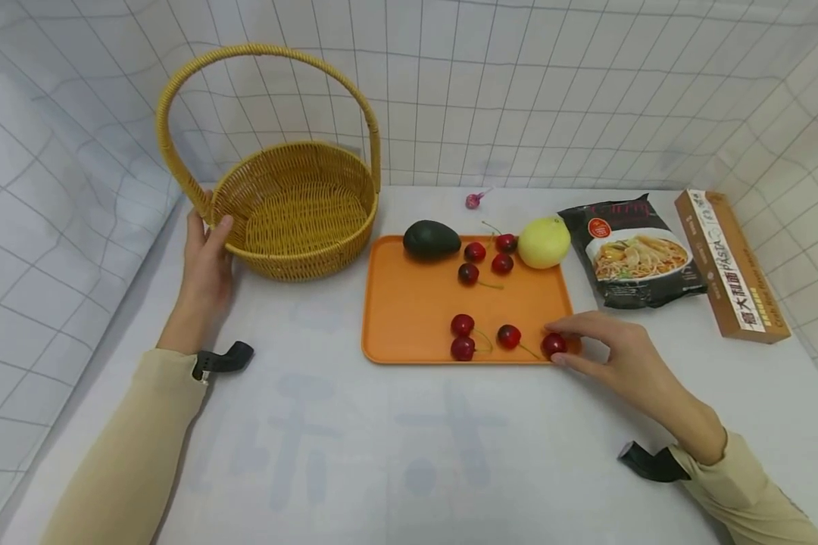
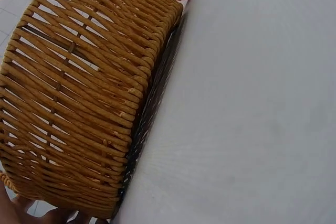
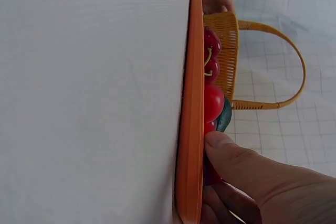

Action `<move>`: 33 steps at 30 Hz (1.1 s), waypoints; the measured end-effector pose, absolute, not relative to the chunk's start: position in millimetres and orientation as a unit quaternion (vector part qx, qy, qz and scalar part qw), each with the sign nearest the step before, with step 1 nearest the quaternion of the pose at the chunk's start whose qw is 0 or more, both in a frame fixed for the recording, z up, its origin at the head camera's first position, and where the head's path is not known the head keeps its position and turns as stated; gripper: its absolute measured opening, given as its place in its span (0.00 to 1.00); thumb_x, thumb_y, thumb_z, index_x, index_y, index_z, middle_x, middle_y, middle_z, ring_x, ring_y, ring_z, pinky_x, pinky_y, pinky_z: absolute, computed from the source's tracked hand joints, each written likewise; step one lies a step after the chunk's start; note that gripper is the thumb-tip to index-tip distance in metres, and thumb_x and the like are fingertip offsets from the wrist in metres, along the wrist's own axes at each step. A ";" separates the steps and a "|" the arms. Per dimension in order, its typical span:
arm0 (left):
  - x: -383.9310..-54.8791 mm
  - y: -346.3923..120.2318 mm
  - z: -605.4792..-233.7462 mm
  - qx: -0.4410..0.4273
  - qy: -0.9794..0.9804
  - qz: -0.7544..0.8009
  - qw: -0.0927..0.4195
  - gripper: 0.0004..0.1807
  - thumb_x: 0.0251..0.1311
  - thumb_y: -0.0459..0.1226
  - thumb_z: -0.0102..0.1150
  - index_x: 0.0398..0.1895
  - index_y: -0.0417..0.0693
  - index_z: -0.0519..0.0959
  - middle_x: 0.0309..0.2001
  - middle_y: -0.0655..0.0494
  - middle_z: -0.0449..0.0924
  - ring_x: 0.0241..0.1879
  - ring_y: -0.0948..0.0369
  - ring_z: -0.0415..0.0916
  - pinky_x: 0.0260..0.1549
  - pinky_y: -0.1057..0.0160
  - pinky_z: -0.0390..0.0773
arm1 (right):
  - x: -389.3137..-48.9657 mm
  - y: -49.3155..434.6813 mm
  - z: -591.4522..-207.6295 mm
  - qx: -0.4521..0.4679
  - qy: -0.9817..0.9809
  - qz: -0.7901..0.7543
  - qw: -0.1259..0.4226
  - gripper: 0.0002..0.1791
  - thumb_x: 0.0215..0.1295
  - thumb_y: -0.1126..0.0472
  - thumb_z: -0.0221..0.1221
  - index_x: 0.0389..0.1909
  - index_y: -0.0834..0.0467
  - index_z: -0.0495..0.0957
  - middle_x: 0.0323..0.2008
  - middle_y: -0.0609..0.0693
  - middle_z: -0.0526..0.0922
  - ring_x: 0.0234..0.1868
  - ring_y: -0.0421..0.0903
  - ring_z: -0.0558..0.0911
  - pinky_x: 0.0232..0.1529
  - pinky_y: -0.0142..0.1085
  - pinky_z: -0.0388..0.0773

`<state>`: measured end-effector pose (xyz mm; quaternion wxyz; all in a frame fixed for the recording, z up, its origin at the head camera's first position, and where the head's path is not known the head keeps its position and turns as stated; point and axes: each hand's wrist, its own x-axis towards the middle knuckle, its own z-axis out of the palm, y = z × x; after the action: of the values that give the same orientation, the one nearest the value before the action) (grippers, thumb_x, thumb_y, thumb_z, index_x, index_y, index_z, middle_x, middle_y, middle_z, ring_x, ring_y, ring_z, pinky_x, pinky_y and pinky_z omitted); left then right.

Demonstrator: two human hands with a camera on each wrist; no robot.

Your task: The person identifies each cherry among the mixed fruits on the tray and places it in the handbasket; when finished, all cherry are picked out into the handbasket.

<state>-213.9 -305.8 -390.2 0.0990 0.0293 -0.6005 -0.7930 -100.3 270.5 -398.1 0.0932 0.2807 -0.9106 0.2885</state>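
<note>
My left hand (image 1: 207,261) grips the left side of a yellow wicker basket (image 1: 293,257), thumb over the rim and fingers outside near the handle's foot. In the left wrist view, fingers (image 2: 58,216) show under the basket's woven wall (image 2: 79,93). On the front right corner of an orange tray (image 1: 409,303), my right hand (image 1: 620,352) pinches a dark red cherry (image 1: 554,345) between thumb and fingers. Beside it lie a cherry with a stem (image 1: 509,336) and a pair of joined cherries (image 1: 462,325). The right wrist view shows the thumb (image 3: 231,150) partly covering the held cherry.
At the tray's back are an avocado (image 1: 431,240), several more cherries (image 1: 468,273) and a yellow-green round fruit (image 1: 544,243). Behind the tray sits a small pink wrapped piece (image 1: 473,200). To the right lie a black noodle packet (image 1: 634,253) and a brown pasta box (image 1: 732,265).
</note>
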 end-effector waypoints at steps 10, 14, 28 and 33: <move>-212.6 -304.0 -393.0 0.009 -0.645 -0.756 0.115 0.36 0.76 0.34 0.52 0.83 0.62 0.55 0.83 0.53 0.53 0.82 0.58 0.52 0.79 0.67 0.52 | -98.9 269.0 -397.2 0.278 -0.914 0.284 0.085 0.29 0.52 0.67 0.80 0.57 0.49 0.87 0.50 0.42 0.90 0.50 0.42 0.86 0.58 0.15 0.69; -212.4 -302.9 -392.6 0.009 -0.642 -0.757 0.117 0.35 0.76 0.34 0.51 0.82 0.62 0.56 0.83 0.53 0.54 0.82 0.58 0.52 0.78 0.67 0.53 | -97.9 267.6 -396.1 0.274 -0.915 0.286 0.076 0.27 0.53 0.65 0.79 0.56 0.50 0.87 0.48 0.41 0.90 0.47 0.39 0.85 0.55 0.16 0.70; -209.9 -302.5 -396.4 0.014 -0.634 -0.763 0.127 0.36 0.75 0.36 0.54 0.83 0.61 0.56 0.83 0.52 0.54 0.82 0.57 0.53 0.78 0.68 0.55 | -111.5 252.1 -376.8 0.300 -0.910 0.274 0.085 0.24 0.56 0.64 0.78 0.55 0.52 0.87 0.44 0.41 0.90 0.40 0.41 0.83 0.38 0.33 0.77; -210.1 -300.9 -397.3 0.010 -0.632 -0.764 0.129 0.35 0.76 0.39 0.55 0.82 0.61 0.58 0.81 0.50 0.57 0.81 0.55 0.54 0.77 0.67 0.56 | -128.2 233.9 -363.6 0.324 -0.897 0.287 0.089 0.22 0.58 0.65 0.77 0.54 0.54 0.88 0.46 0.43 0.91 0.43 0.44 0.88 0.39 0.41 0.82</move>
<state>-210.1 -300.9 -397.3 0.1294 0.0100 -0.6323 -0.7638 -128.2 233.9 -363.6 0.0891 0.3236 -0.8973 0.2865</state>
